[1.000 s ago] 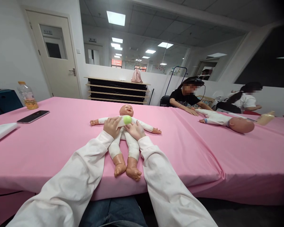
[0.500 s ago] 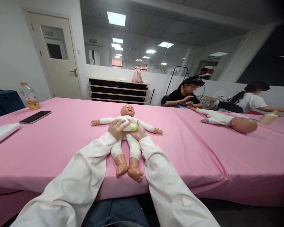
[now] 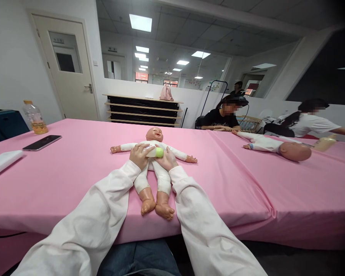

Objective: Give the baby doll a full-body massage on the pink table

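My left hand (image 3: pixel 138 156) is closed around a small pale bottle (image 3: pixel 151 153) with a bright green cap (image 3: pixel 159 152). The bottle lies nearly level, its cap end pointing right. Beside the cap, my right hand (image 3: pixel 168 160) is cupped with its thumb apart from the fingers; part of its fingers is hidden behind the bottle. Both hands are over the torso of a baby doll (image 3: pixel 155 135). The doll lies face up in a white suit, arms spread, its feet towards me.
A pink cloth (image 3: pixel 83 180) covers the table. On the left are a phone (image 3: pixel 42 142), a white object (image 3: pixel 4 164) and a drink bottle (image 3: pixel 36 118). To the right lie another doll (image 3: pixel 294 151) and a pump bottle (image 3: pixel 324 143). Two people (image 3: pixel 224 115) sit beyond.
The green-capped bottle has shifted slightly left, out from my right palm. The person in black has lowered their hands to the table. The doll lies as before.
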Available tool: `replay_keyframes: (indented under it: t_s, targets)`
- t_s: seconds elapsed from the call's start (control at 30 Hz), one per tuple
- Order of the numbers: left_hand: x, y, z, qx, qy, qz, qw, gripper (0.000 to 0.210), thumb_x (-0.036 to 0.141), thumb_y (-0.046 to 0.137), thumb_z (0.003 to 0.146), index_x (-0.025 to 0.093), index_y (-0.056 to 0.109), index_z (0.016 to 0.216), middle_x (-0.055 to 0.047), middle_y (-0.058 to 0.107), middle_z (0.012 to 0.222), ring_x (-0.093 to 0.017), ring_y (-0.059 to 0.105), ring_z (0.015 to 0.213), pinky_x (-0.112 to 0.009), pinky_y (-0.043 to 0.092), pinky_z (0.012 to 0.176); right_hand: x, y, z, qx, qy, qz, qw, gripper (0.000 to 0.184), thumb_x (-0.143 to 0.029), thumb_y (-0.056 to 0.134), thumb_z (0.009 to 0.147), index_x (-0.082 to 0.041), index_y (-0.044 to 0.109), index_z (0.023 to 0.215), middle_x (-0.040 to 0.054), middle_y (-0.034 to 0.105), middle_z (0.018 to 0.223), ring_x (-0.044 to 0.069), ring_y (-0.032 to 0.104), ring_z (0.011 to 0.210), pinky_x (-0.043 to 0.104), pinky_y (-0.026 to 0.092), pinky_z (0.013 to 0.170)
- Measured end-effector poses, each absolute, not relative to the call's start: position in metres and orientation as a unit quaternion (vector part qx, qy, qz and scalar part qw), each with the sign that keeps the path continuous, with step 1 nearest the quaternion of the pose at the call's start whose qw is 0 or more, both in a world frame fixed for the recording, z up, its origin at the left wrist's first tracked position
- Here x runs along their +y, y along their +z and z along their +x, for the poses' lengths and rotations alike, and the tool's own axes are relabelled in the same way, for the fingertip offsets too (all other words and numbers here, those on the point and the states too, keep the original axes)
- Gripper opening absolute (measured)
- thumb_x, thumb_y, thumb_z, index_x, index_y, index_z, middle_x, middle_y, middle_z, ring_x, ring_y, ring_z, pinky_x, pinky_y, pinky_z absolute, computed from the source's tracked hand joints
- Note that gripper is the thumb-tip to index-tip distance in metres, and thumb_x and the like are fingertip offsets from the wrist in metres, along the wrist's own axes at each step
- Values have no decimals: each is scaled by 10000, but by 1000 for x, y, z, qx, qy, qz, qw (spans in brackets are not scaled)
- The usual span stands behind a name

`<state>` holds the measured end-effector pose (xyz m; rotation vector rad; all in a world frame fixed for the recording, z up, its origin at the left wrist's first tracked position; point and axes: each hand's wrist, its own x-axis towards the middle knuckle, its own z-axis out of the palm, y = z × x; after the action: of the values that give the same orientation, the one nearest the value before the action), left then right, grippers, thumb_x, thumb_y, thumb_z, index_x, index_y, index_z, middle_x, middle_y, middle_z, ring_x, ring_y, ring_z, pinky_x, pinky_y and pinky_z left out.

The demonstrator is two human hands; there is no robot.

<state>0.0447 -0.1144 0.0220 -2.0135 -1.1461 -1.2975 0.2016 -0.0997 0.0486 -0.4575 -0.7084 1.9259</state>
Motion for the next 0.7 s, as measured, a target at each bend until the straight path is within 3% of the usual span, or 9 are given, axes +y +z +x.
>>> replay_keyframes:
  t_s: [0.1, 0.27, 0.43, 0.57, 0.7]
  targets:
    - [-115, 21, 45, -434, -496, -717, 227, 404, 270, 553, 771, 201, 643, 1159, -90, 648, 1084, -256, 537, 953, -381, 410, 845, -100, 49, 201, -277, 797, -183, 505, 576, -449, 75, 957, -112, 472, 1202, 104, 640, 1053, 170, 628, 916, 343, 483, 882]
    - [-117, 23, 46, -416, -474, -741, 230, 320, 201, 512, 782, 259, 701, 1033, -69, 644, 1096, -257, 519, 1028, -390, 402, 877, -102, 51, 202, -287, 798, -192, 493, 585, -458, 55, 949, -139, 461, 1224, 109, 639, 1064, 188, 622, 940, 413, 455, 927]
    - [-118, 24, 46, -420, -464, -751, 211, 380, 245, 557, 770, 234, 655, 1137, -74, 652, 1081, -252, 545, 957, -383, 404, 851, -99, 48, 201, -279, 795, -184, 507, 593, -463, 85, 951, -120, 499, 1201, 106, 652, 1006, 183, 627, 905, 367, 478, 895]
    - [-118, 24, 47, -392, -461, -764, 224, 331, 189, 534, 765, 254, 696, 1046, -47, 653, 1106, -260, 531, 1009, -380, 386, 866, -98, 47, 200, -283, 791, -201, 504, 584, -460, 89, 951, -124, 484, 1221, 124, 639, 1059, 194, 636, 909, 397, 487, 875]
    - [-119, 24, 48, -387, -475, -755, 235, 381, 211, 551, 764, 244, 659, 1127, -54, 660, 1096, -256, 544, 973, -382, 384, 845, -99, 48, 200, -268, 798, -201, 501, 577, -457, 84, 950, -141, 495, 1204, 86, 662, 962, 196, 642, 866, 429, 475, 901]
